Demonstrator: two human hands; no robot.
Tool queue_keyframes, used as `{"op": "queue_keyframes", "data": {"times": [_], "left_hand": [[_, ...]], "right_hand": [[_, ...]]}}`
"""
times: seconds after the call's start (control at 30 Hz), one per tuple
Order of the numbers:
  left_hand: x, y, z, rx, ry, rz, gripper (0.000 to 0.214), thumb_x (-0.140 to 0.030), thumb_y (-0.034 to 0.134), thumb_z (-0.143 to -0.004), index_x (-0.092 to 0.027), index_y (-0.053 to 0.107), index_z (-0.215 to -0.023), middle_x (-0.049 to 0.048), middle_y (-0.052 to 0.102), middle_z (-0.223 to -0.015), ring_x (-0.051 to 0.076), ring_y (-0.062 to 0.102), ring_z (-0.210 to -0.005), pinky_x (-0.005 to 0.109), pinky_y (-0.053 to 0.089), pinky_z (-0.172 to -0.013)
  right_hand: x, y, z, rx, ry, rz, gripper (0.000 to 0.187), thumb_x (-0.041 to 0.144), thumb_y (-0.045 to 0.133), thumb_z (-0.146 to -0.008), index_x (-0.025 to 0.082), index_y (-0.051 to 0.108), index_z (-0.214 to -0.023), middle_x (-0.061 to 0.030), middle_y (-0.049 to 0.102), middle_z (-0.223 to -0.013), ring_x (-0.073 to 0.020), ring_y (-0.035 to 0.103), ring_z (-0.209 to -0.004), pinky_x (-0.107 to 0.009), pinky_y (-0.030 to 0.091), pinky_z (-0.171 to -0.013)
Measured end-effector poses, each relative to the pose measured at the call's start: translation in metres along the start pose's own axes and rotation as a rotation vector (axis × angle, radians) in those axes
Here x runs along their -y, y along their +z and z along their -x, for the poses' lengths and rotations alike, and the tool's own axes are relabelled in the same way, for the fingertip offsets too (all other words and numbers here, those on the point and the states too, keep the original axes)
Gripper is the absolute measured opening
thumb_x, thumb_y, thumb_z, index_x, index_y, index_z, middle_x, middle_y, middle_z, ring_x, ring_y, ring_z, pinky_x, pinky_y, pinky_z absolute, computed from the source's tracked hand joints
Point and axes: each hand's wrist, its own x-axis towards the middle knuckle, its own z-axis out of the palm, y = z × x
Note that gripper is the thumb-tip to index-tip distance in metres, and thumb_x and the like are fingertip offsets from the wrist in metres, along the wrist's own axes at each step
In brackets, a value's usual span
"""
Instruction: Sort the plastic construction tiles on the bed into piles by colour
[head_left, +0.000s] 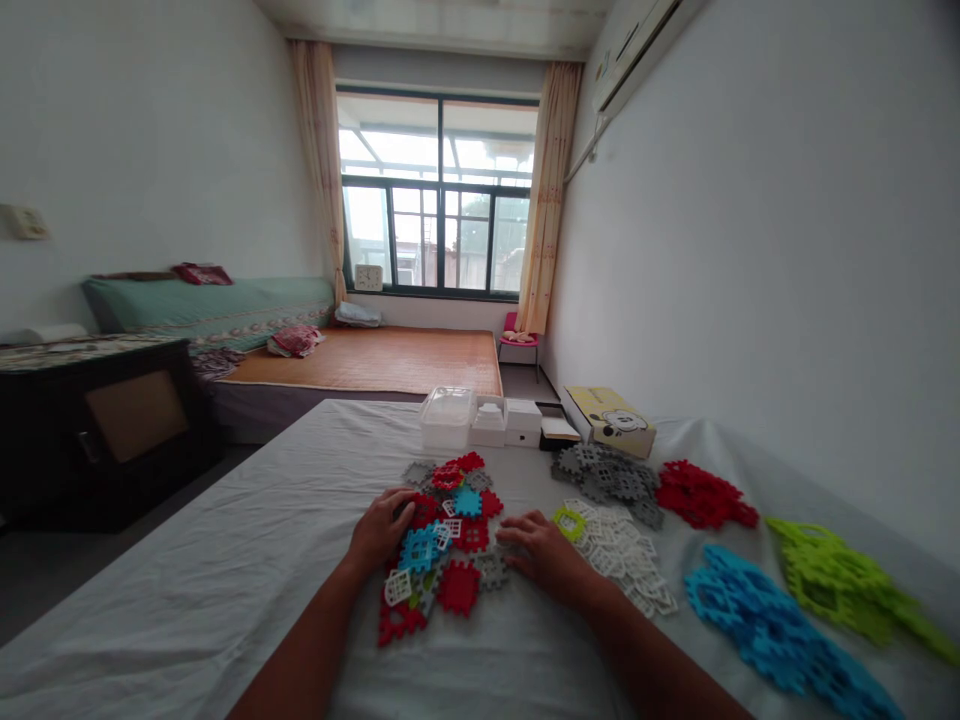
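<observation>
A mixed pile of toothed plastic tiles (450, 540) in red, blue, grey and white lies on the white-sheeted table (247, 560) between my hands. My left hand (381, 530) rests on the pile's left edge, fingers curled over a red tile. My right hand (541, 553) lies flat at the pile's right edge, fingers stretched toward a grey tile and holding nothing. A single yellow-green tile (569, 522) sits just beyond my right hand.
Sorted heaps lie to the right: white tiles (622, 560), grey tiles (611, 478), red tiles (701, 495), blue tiles (772, 625), green tiles (847, 585). Clear and white boxes (480, 420) and a cardboard box (609, 420) stand at the far edge. A wall runs along the right.
</observation>
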Motion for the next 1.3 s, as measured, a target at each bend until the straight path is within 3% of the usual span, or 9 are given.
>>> {"op": "queue_keyframes", "data": {"times": [0.13, 0.3, 0.47, 0.57, 0.7, 0.87, 1.2, 1.3], "left_hand": [[0.0, 0.0, 0.0, -0.005, -0.003, 0.004, 0.032, -0.037, 0.043, -0.082, -0.022, 0.064, -0.1, 0.0046, 0.062, -0.11, 0.019, 0.054, -0.105, 0.033, 0.04, -0.095], [0.001, 0.0, 0.0, -0.013, 0.003, -0.001, 0.032, -0.037, 0.043, -0.082, -0.021, 0.065, -0.1, 0.0047, 0.063, -0.11, 0.019, 0.055, -0.104, 0.032, 0.041, -0.094], [0.0, 0.0, 0.0, -0.015, 0.003, -0.004, 0.032, -0.037, 0.043, -0.082, -0.021, 0.064, -0.1, 0.0047, 0.063, -0.109, 0.019, 0.055, -0.104, 0.032, 0.041, -0.094], [-0.001, 0.0, 0.0, -0.011, -0.005, 0.001, 0.032, -0.036, 0.043, -0.082, -0.021, 0.064, -0.1, 0.005, 0.062, -0.11, 0.019, 0.055, -0.104, 0.033, 0.04, -0.094], [-0.002, -0.001, 0.0, -0.006, -0.017, 0.01, 0.032, -0.037, 0.043, -0.082, -0.021, 0.064, -0.1, 0.0053, 0.062, -0.11, 0.02, 0.055, -0.104, 0.034, 0.04, -0.094], [-0.003, -0.002, 0.0, -0.001, -0.013, 0.017, 0.032, -0.037, 0.043, -0.081, -0.021, 0.064, -0.099, 0.0052, 0.062, -0.11, 0.019, 0.055, -0.104, 0.034, 0.04, -0.095], [0.0, 0.0, 0.0, -0.011, 0.0, 0.029, 0.031, -0.037, 0.044, -0.081, -0.022, 0.065, -0.099, 0.0049, 0.063, -0.109, 0.019, 0.054, -0.105, 0.033, 0.04, -0.095], [-0.001, 0.0, 0.0, -0.005, -0.003, 0.029, 0.031, -0.037, 0.044, -0.082, -0.022, 0.064, -0.1, 0.0049, 0.062, -0.11, 0.019, 0.054, -0.105, 0.034, 0.04, -0.095]], "right_hand": [[0.003, 0.002, -0.004, 0.006, -0.015, 0.086, 0.022, 0.025, 0.05, -0.085, 0.026, 0.064, -0.102, -0.0018, 0.064, -0.104, -0.0165, 0.051, -0.097, -0.028, 0.039, -0.087], [0.004, 0.002, -0.006, -0.005, 0.005, 0.138, 0.025, 0.02, 0.045, -0.086, 0.025, 0.063, -0.102, -0.0026, 0.065, -0.1, -0.0162, 0.053, -0.095, -0.026, 0.039, -0.085], [-0.019, -0.019, 0.002, -0.143, 0.237, 0.207, 0.03, 0.014, 0.042, -0.082, 0.022, 0.062, -0.102, -0.0056, 0.065, -0.098, -0.0182, 0.055, -0.095, -0.03, 0.038, -0.086], [-0.033, -0.029, 0.007, -0.178, 0.304, 0.242, 0.025, 0.016, 0.046, -0.079, 0.021, 0.064, -0.096, -0.0068, 0.063, -0.1, -0.0222, 0.052, -0.1, -0.034, 0.039, -0.084], [-0.021, -0.022, 0.007, -0.181, 0.184, 0.131, 0.03, 0.021, 0.046, -0.082, 0.023, 0.06, -0.109, -0.0071, 0.059, -0.114, -0.0221, 0.047, -0.108, -0.036, 0.038, -0.091], [0.01, 0.001, 0.003, 0.01, -0.084, -0.025, 0.047, 0.01, 0.044, -0.079, 0.029, 0.051, -0.122, -0.0004, 0.058, -0.119, -0.0172, 0.047, -0.109, -0.03, 0.037, -0.093], [0.01, -0.004, 0.001, 0.052, -0.036, -0.018, 0.033, 0.016, 0.049, -0.081, 0.026, 0.06, -0.11, -0.0018, 0.063, -0.107, -0.0173, 0.05, -0.103, -0.028, 0.038, -0.091], [0.012, -0.003, 0.001, 0.03, -0.005, -0.016, 0.039, 0.014, 0.051, -0.077, 0.025, 0.056, -0.114, -0.0038, 0.062, -0.107, -0.0182, 0.049, -0.104, -0.029, 0.038, -0.092]]}}
